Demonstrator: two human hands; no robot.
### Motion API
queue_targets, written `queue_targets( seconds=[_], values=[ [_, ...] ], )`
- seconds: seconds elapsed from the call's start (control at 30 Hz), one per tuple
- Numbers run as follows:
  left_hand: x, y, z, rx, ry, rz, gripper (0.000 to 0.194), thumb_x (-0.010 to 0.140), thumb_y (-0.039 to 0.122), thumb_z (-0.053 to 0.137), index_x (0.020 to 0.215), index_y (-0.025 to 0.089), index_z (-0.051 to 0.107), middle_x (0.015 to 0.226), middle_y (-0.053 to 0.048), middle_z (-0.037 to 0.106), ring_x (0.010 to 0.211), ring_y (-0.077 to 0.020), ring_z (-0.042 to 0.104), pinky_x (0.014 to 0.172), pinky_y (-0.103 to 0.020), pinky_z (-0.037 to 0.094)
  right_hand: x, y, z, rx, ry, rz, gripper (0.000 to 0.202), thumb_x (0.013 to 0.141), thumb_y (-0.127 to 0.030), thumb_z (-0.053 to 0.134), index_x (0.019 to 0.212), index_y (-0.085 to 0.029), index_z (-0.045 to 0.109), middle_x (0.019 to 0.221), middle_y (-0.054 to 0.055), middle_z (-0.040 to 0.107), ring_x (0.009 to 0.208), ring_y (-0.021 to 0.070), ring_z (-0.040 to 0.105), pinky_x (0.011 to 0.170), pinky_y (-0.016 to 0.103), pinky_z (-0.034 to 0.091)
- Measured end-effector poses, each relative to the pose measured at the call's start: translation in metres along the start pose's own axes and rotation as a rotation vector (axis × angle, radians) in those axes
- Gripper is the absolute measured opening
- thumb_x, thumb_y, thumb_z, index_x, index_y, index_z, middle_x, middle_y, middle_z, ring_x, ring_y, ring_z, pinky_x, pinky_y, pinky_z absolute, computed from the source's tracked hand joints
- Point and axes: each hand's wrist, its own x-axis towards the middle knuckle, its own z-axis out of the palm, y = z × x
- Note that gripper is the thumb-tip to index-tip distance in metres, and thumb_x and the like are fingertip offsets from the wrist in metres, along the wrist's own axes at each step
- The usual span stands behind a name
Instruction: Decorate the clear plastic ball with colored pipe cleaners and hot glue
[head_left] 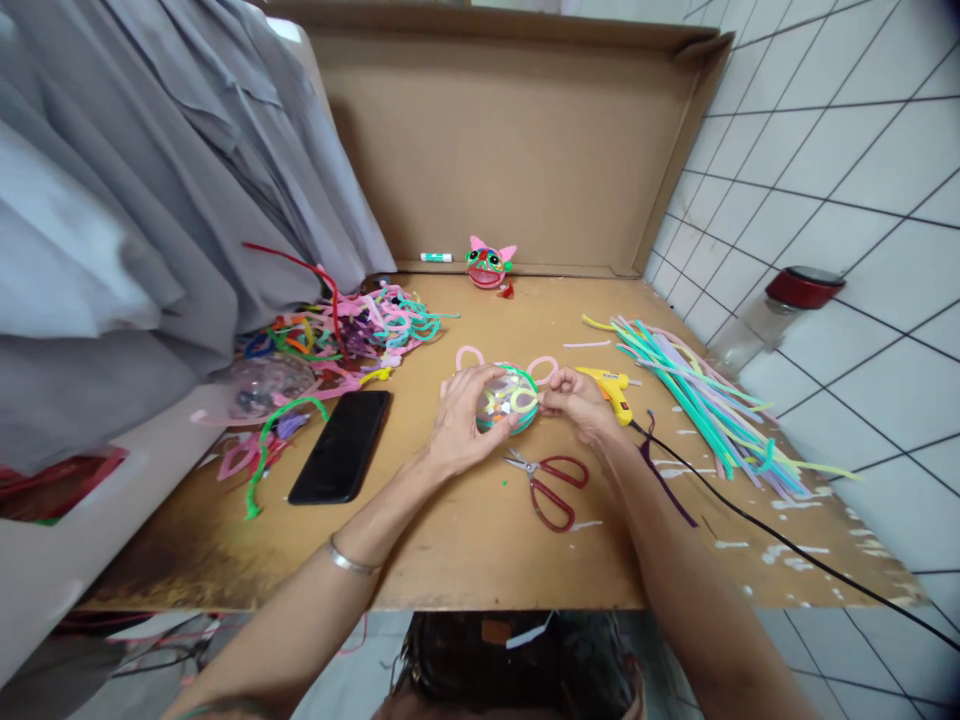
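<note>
Transparent ball (504, 398), green-ringed, at middle of bench (465, 570) | coloured pieces (493, 404) in or on it, unclear which | left hand (465, 408): clasped around its side | right hand (579, 402): pinching pale-yellow loop (517, 408) | red-lidded jar (763, 316): contents indistinct

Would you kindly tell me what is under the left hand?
The left hand covers part of a clear, green-edged round piece; the portion hidden directly beneath it cannot be seen.

Scissors (533, 468) before ornament (498, 404), phone (340, 447) left
</note>
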Motion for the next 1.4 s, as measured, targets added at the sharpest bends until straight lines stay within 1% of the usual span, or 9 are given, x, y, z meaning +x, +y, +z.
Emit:
queue_targets(
  seconds=[0.07, 0.2, 0.43, 0.73, 0.87, 1.0, 1.13, 1.2, 1.4],
  values=[
    [-0.0003, 0.0004, 0.0007, 0.004, 0.015, -0.008, 0.045, 0.084, 0.044, 0.061, 0.122, 0.021, 0.053, 0.121, -0.011, 0.067, 0.11, -0.0266, 0.061, 0.097, -0.042, 0.042, 0.0, 0.0005, -0.0006, -0.003, -0.012, -0.011, 0.039, 0.043, -0.02, 0.078, 0.063, -0.021, 0.044, 0.06, -0.007, 0.062, 0.051, 0.0077, 0.055, 0.056, 0.024, 0.048],
    [-0.0008, 0.0007, 0.0027, 0.005, 0.038, -0.01, 0.034, 0.088, 0.035, 0.054, 0.119, 0.022, 0.055, 0.121, -0.01, 0.068, 0.112, -0.0248, 0.061, 0.098, -0.041, 0.042, -0.001, -0.0003, -0.0017, -0.033, -0.024, -0.036, 0.037, 0.044, -0.022, 0.079, 0.058, -0.02, 0.044, 0.063, -0.005, 0.063, 0.054, 0.0082, 0.056, 0.057, 0.024, 0.047],
    [-0.0018, 0.0024, 0.0032, -0.004, 0.035, -0.004, 0.03, 0.089, 0.03, 0.052, 0.117, 0.022, 0.058, 0.123, -0.009, 0.067, 0.114, -0.0241, 0.06, 0.099, -0.041, 0.041, -0.0037, -0.0035, -0.0007, -0.057, -0.025, -0.046, 0.034, 0.045, -0.025, 0.081, 0.056, -0.02, 0.048, 0.062, -0.003, 0.064, 0.056, 0.0088, 0.056, 0.058, 0.024, 0.047],
    [-0.0034, 0.0048, 0.001, 0.031, -0.009, -0.051, 0.023, 0.089, 0.028, 0.053, 0.105, 0.025, 0.068, 0.127, -0.008, 0.063, 0.118, -0.0249, 0.057, 0.099, -0.043, 0.04, -0.0056, -0.0058, -0.0001, -0.001, -0.009, 0.065, 0.044, 0.037, -0.024, 0.089, 0.063, -0.019, 0.053, 0.072, -0.004, 0.07, 0.057, 0.0085, 0.06, 0.059, 0.024, 0.049],
    [-0.0035, 0.0045, 0.001, 0.031, 0.004, -0.07, 0.022, 0.086, 0.026, 0.053, 0.102, 0.024, 0.069, 0.125, -0.008, 0.063, 0.116, -0.0252, 0.057, 0.099, -0.043, 0.04, -0.0046, -0.0053, -0.0024, -0.047, -0.039, 0.082, 0.045, 0.037, -0.029, 0.091, 0.064, -0.019, 0.056, 0.062, -0.005, 0.065, 0.057, 0.0088, 0.06, 0.057, 0.022, 0.048],
    [-0.0039, 0.0035, 0.0013, 0.042, 0.01, -0.063, 0.021, 0.083, 0.025, 0.056, 0.099, 0.024, 0.069, 0.124, -0.008, 0.063, 0.115, -0.0257, 0.058, 0.1, -0.044, 0.04, -0.0043, -0.0042, -0.0051, -0.078, -0.084, 0.103, 0.042, 0.04, -0.031, 0.092, 0.066, -0.017, 0.062, 0.059, -0.004, 0.065, 0.057, 0.008, 0.059, 0.057, 0.02, 0.048],
    [-0.0041, 0.0018, 0.0021, 0.072, 0.032, 0.015, 0.017, 0.086, 0.032, 0.061, 0.099, 0.024, 0.068, 0.121, -0.008, 0.063, 0.112, -0.026, 0.058, 0.098, -0.044, 0.042, -0.0032, -0.0017, -0.0062, -0.083, -0.09, 0.107, 0.033, 0.048, -0.029, 0.091, 0.063, -0.017, 0.064, 0.056, -0.003, 0.066, 0.052, 0.0063, 0.058, 0.056, 0.019, 0.048],
    [-0.0041, 0.0012, 0.0025, 0.077, 0.05, 0.045, 0.017, 0.087, 0.034, 0.061, 0.099, 0.023, 0.067, 0.12, -0.008, 0.063, 0.111, -0.0254, 0.058, 0.097, -0.044, 0.043, -0.0025, -0.0014, -0.0066, -0.069, -0.1, 0.124, 0.03, 0.051, -0.027, 0.09, 0.064, -0.016, 0.066, 0.056, -0.002, 0.067, 0.053, 0.0071, 0.06, 0.056, 0.019, 0.05],
    [-0.0034, 0.0012, 0.0024, 0.06, 0.058, 0.026, 0.015, 0.087, 0.032, 0.06, 0.098, 0.023, 0.065, 0.12, -0.009, 0.06, 0.113, -0.0252, 0.058, 0.099, -0.045, 0.047, -0.0049, -0.0076, -0.0084, -0.03, -0.154, 0.208, 0.02, 0.065, -0.026, 0.087, 0.069, -0.015, 0.07, 0.06, 0.002, 0.071, 0.056, 0.0092, 0.067, 0.057, 0.018, 0.054]
  ],
)
